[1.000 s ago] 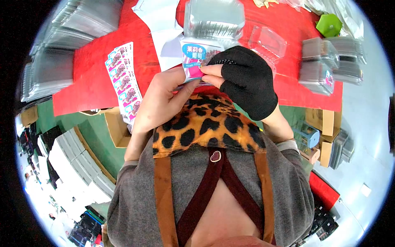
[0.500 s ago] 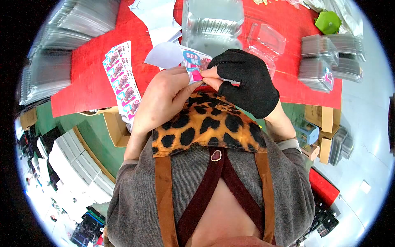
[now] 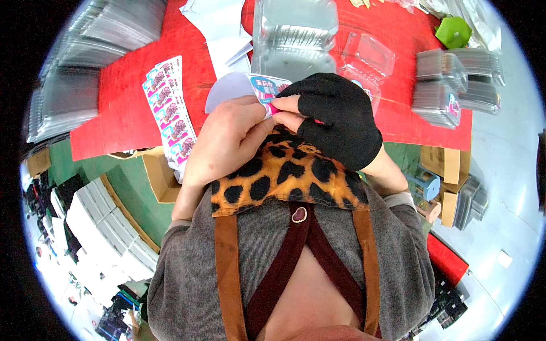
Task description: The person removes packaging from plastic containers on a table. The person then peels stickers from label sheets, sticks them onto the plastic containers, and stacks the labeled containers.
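Note:
A curled sheet of printed labels (image 3: 267,86), pink and blue with a white back, is held close to my chest above the table's near edge. My bare left hand (image 3: 233,131) is closed on its lower left part. My right hand (image 3: 335,116), in a black fingerless glove, pinches the sheet between thumb and forefinger beside the left fingertips. Whether a label has come loose between those fingertips cannot be made out. Left of my hands, more label strips (image 3: 169,108) with the same print lie on the red table and hang over its edge.
Clear plastic clamshell boxes (image 3: 296,28) are stacked ahead, beside an open clamshell (image 3: 368,55). More stacks stand at the left (image 3: 74,85) and right (image 3: 435,102) of the red table (image 3: 125,119). White paper (image 3: 219,28) and a green object (image 3: 453,32) lie further back.
Both hands and the label sheet have shifted slightly down toward my body. The right hand's thumb and forefinger have moved a little left, and the sheet's curled white end sits lower.

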The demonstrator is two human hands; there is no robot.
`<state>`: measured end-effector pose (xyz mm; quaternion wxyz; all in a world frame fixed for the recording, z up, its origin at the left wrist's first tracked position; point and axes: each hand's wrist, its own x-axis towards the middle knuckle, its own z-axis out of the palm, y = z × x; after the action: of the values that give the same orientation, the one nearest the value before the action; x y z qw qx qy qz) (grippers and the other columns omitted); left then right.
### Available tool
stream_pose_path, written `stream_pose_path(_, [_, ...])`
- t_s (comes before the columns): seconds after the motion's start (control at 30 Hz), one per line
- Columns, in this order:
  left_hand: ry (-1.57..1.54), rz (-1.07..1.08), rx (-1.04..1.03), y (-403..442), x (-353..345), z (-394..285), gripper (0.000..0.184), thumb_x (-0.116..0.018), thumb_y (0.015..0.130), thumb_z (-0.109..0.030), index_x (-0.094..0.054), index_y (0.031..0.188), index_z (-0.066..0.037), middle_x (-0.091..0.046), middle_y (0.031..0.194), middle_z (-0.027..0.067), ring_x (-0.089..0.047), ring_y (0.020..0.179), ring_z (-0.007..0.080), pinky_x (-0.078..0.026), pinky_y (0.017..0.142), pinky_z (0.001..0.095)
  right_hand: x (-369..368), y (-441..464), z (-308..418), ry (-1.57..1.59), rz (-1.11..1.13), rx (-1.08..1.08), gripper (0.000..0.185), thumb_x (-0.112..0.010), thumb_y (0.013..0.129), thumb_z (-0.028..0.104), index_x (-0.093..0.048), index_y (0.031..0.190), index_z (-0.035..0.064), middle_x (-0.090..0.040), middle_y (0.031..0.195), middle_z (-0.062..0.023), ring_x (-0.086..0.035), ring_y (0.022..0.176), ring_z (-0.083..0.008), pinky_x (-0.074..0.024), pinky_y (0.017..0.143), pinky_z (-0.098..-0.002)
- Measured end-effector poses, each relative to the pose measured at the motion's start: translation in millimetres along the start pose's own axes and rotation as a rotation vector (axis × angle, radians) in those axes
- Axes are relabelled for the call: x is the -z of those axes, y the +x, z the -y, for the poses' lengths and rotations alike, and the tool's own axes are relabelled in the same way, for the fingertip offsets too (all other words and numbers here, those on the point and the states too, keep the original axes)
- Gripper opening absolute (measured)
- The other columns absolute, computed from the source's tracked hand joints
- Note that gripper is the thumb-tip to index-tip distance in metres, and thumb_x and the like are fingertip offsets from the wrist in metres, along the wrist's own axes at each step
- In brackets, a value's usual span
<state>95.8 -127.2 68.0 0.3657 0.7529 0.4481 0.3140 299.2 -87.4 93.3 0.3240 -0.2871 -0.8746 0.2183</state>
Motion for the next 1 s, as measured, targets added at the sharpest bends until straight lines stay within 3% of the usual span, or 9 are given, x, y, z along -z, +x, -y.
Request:
stream_pose_path(0.23, [0.059, -0.025, -0.044, -1.1, -0.8, -0.8, 0.028, -0.065, 0.085, -0.013, -0.049, 0.068, 0.003, -0.049, 0.066, 0.0182, -0.05, 0.066, 0.039, -0.038, 0.059, 0.0457, -1.3, -2.6, -1.6, -0.003, 0.007, 0.033, 0.017, -0.072, 0.079, 0.02, -0.07, 0.088, 0.0061, -0.069, 0.086, -0.0108, -0.065, 0.077, -0.0292, -0.0511, 0.067, -0.04])
stream_pose_path(0.33, [0.126, 0.078, 0.002, -3.1, 5.8, -2.0, 0.012, -0.064, 0.085, -0.006, -0.06, 0.081, 0.004, -0.058, 0.078, 0.0185, -0.058, 0.072, 0.039, -0.045, 0.064, 0.0408, -1.8, -2.7, -0.2, -0.055, 0.03, 0.045, 0.019, -0.073, 0.078, 0.021, -0.07, 0.089, 0.0061, -0.069, 0.086, -0.011, -0.065, 0.077, -0.0292, -0.0511, 0.067, -0.0402])
stream_pose_path(0.43, [-0.045, 0.074, 0.008, -3.8, 3.4, 1.8, 0.015, -0.065, 0.085, -0.007, -0.058, 0.079, 0.004, -0.057, 0.076, 0.0192, -0.057, 0.071, 0.0387, -0.044, 0.063, 0.0408, -0.8, -3.8, 3.4, -0.07, 0.029, 0.064, 0.018, -0.072, 0.079, 0.022, -0.07, 0.087, 0.0057, -0.068, 0.084, -0.0111, -0.065, 0.076, -0.0296, -0.0509, 0.066, -0.0411])
stream_pose_path(0.83, [0.067, 0.071, -0.032, -2.5, 4.1, -6.6, 0.024, -0.065, 0.085, -0.01, -0.052, 0.072, 0.004, -0.049, 0.068, 0.0184, -0.05, 0.064, 0.0379, -0.038, 0.058, 0.0432, 1.2, -4.4, 2.2, 0.014, 0.063, -0.051, 0.02, -0.067, 0.084, 0.023, -0.069, 0.08, 0.0036, -0.065, 0.077, -0.0151, -0.064, 0.073, -0.0332, -0.0503, 0.064, -0.0424])
stream_pose_path(0.93, [0.079, 0.068, -0.031, -2.7, 3.9, -8.1, 0.025, -0.065, 0.085, -0.01, -0.051, 0.07, 0.004, -0.048, 0.067, 0.0179, -0.049, 0.062, 0.0369, -0.037, 0.056, 0.0432, 1.9, -5.5, -0.1, 0.069, 0.081, -0.086, 0.02, -0.067, 0.084, 0.023, -0.069, 0.082, 0.0031, -0.066, 0.079, -0.0151, -0.064, 0.074, -0.0342, -0.0507, 0.065, -0.0428])
stream_pose_path(1.0, [0.079, 0.063, -0.049, -1.8, 3.6, -7.5, 0.024, -0.066, 0.085, -0.01, -0.052, 0.071, 0.004, -0.049, 0.067, 0.0178, -0.05, 0.063, 0.0363, -0.037, 0.057, 0.0431, 7.5, -3.5, 0.5, 0.059, 0.149, -0.091, 0.015, -0.071, 0.08, 0.016, -0.071, 0.09, 0.0046, -0.068, 0.084, -0.0143, -0.067, 0.077, -0.0308, -0.0521, 0.067, -0.0387])
